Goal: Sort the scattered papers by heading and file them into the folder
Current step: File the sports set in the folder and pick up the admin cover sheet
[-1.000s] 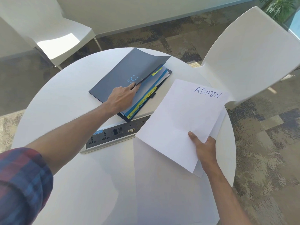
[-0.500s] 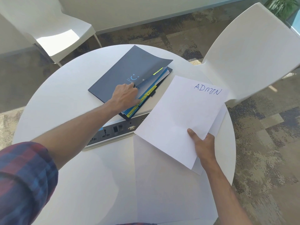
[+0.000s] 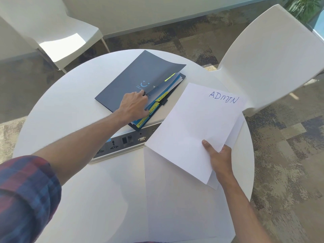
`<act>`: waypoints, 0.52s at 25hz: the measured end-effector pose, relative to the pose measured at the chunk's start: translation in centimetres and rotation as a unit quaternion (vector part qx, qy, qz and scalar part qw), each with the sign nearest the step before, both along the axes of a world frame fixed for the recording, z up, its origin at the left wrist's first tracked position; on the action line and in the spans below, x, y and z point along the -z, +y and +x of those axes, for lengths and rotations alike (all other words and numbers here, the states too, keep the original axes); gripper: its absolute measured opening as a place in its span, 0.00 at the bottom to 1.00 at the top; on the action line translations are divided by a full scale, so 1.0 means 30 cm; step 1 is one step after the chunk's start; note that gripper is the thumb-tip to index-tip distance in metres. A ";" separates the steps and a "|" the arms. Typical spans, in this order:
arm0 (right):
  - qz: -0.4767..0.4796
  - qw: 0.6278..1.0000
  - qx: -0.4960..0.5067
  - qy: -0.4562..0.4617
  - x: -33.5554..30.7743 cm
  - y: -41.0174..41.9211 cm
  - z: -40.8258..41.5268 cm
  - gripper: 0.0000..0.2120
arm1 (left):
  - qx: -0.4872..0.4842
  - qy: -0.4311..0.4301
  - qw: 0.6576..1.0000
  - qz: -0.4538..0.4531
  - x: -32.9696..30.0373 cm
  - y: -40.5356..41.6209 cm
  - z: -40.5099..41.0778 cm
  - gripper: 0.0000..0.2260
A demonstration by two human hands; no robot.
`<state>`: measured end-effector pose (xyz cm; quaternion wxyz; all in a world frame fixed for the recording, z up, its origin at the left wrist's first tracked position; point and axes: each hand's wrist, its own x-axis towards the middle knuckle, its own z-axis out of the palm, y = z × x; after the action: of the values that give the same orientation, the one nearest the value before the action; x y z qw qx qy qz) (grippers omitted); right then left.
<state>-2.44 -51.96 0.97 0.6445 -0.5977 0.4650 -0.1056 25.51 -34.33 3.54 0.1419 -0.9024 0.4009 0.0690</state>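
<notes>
Since a second ago: left hand (image 3: 135, 106) has slid slightly up the folder (image 3: 133, 79), cover lifted a little higher; right hand (image 3: 220, 157) and its sheets essentially unmoved.

Left grip: fingertips tucked under the lifted edge of the dark blue cover, thumb side resting on the dividers below. Cover curls upward beyond the grip, so it is thin, flexible card, light, and bends rather than hinges cleanly. Best hold is on the free edge nearest the tabs, as now.

Right grip: thumb on top, fingers beneath, pinching the near lower corner of the ADMIN sheet (image 3: 194, 127); at least one more sheet sits under it, offset to the right of the grip. Paper fans out above the grip, held clear of the surface (image 3: 70, 109). Judgement: very light, limp, slippery sheet on sheet; a one-corner hold lets the stack sag and skew.

Appearance: plain white paper, "ADMIN" handwritten in blue at the far corner. Folder has blue dividers with yellow tabs (image 3: 154, 107); tab lettering unreadable. Socket strip (image 3: 122, 142) lies between the two grips.
</notes>
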 end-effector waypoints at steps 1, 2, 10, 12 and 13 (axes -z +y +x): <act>0.000 1.000 -0.001 -0.001 -0.001 0.000 -0.001 0.03 | 0.001 0.000 1.000 0.000 0.001 0.002 0.000 0.19; 0.000 1.000 -0.001 -0.002 0.000 0.000 -0.001 0.03 | 0.000 0.002 1.000 -0.002 0.000 0.003 -0.001 0.17; -0.002 1.000 -0.001 -0.004 0.003 -0.002 -0.006 0.02 | 0.017 -0.026 0.999 -0.004 0.045 0.029 0.004 0.17; -0.002 1.000 -0.002 -0.004 0.003 0.001 -0.005 0.03 | 0.019 -0.034 0.999 -0.003 0.061 0.032 0.004 0.18; -0.002 1.000 -0.003 -0.005 0.003 0.002 -0.003 0.04 | 0.019 -0.034 0.999 -0.002 0.064 0.031 0.004 0.18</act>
<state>-2.54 -51.90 0.89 0.6459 -0.5995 0.4603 -0.1076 25.62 -33.39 1.61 0.1551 -0.8969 0.4127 0.0354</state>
